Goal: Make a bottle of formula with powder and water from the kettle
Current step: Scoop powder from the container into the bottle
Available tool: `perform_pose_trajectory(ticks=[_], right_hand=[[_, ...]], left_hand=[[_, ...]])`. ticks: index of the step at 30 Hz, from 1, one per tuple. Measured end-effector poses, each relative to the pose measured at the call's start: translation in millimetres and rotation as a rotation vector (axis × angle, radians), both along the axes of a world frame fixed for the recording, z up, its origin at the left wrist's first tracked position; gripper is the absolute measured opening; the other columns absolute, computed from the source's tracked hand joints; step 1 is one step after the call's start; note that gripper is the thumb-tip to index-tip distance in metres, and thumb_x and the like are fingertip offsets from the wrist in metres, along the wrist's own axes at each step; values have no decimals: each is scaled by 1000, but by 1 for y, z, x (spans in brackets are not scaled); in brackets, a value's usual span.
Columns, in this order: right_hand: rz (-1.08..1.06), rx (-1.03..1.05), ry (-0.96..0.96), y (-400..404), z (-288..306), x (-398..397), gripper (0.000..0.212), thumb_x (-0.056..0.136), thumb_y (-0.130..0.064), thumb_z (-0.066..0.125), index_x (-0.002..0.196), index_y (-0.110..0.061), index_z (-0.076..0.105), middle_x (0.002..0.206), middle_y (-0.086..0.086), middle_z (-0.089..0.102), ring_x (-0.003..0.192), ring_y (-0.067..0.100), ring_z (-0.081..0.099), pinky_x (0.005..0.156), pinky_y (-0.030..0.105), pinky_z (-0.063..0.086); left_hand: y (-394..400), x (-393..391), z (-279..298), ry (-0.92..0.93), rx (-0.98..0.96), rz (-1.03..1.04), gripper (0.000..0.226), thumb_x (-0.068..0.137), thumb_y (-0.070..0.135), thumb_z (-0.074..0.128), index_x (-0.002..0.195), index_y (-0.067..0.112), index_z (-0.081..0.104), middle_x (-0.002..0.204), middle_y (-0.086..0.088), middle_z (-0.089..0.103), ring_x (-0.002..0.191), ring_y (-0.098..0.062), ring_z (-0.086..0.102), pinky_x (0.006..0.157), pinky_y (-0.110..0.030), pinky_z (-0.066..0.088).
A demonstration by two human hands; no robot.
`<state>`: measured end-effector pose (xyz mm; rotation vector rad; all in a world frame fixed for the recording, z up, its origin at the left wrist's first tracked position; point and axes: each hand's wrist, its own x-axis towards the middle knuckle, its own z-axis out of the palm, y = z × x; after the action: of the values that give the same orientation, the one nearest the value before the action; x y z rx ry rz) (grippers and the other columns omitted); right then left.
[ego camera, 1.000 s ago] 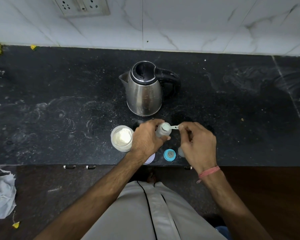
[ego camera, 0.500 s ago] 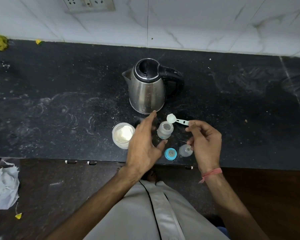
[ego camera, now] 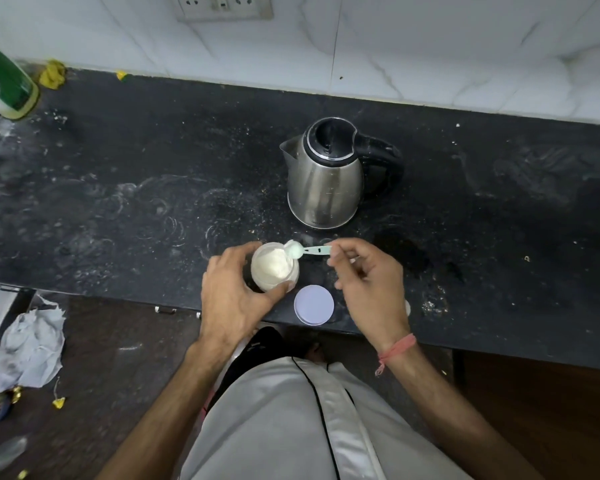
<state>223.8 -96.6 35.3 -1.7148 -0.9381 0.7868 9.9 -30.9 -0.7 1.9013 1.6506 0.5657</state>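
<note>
My left hand (ego camera: 234, 292) grips the clear jar of white formula powder (ego camera: 273, 266) near the counter's front edge. My right hand (ego camera: 364, 278) pinches the handle of a pale green scoop (ego camera: 303, 251); its bowl, heaped with powder, is at the jar's right rim. The jar's round white lid (ego camera: 314, 304) lies flat just right of the jar. The steel kettle (ego camera: 326, 174) with a black lid and handle stands behind, handle pointing right. The baby bottle is hidden behind my right hand.
The black stone counter (ego camera: 118, 188) is dusted with powder marks. A green and white bottle (ego camera: 4, 81) stands at the far left corner. Crumpled paper (ego camera: 32, 344) lies on the floor at the left. A wall socket (ego camera: 222, 6) sits above.
My left hand let go of the bottle and moved left to grip the powder jar. My right hand carried the scoop from the bottle's mouth over to the jar. The view shifted left.
</note>
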Motion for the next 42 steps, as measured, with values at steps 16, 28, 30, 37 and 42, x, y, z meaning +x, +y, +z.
perform_pose_trajectory(ticks=[16, 28, 30, 37, 42], right_hand=[[486, -452, -865, 62, 6, -54, 22, 98, -32, 63, 105, -26, 83, 107, 5, 77, 100, 37, 70, 80, 40, 51], [286, -193, -307, 51, 5, -22, 23, 95, -56, 78, 104, -35, 85, 63, -13, 63, 65, 8, 62, 70, 36, 55], [195, -134, -161, 44, 7, -7, 15, 98, -46, 81, 98, -32, 86, 60, -15, 59, 58, 4, 54, 63, 25, 47], [5, -97, -75, 28, 5, 63, 11, 103, -30, 78, 96, -23, 83, 67, -1, 65, 64, 7, 56, 64, 32, 54], [-47, -109, -91, 19, -9, 85, 11, 103, -32, 77, 95, -28, 83, 76, 13, 67, 69, 16, 57, 73, 48, 60]], left_hand=[[9, 4, -5, -95, 4, -29, 62, 72, 59, 84, 130, 40, 74, 125, 21, 72, 115, -15, 64, 103, -46, 54], [19, -2, -2, -71, 35, -9, 72, 68, 69, 95, 130, 41, 74, 125, 23, 69, 116, -9, 60, 104, -43, 54], [23, -6, -1, -69, 42, 27, 72, 67, 65, 99, 131, 40, 74, 126, 23, 69, 116, -7, 58, 101, -38, 52], [31, -13, -6, -40, 40, 86, 75, 69, 57, 103, 135, 33, 75, 128, 16, 72, 118, -11, 59, 96, -27, 43], [29, -9, -5, -28, 49, 77, 94, 66, 62, 101, 147, 28, 68, 143, 7, 69, 132, -24, 58, 105, -34, 44]])
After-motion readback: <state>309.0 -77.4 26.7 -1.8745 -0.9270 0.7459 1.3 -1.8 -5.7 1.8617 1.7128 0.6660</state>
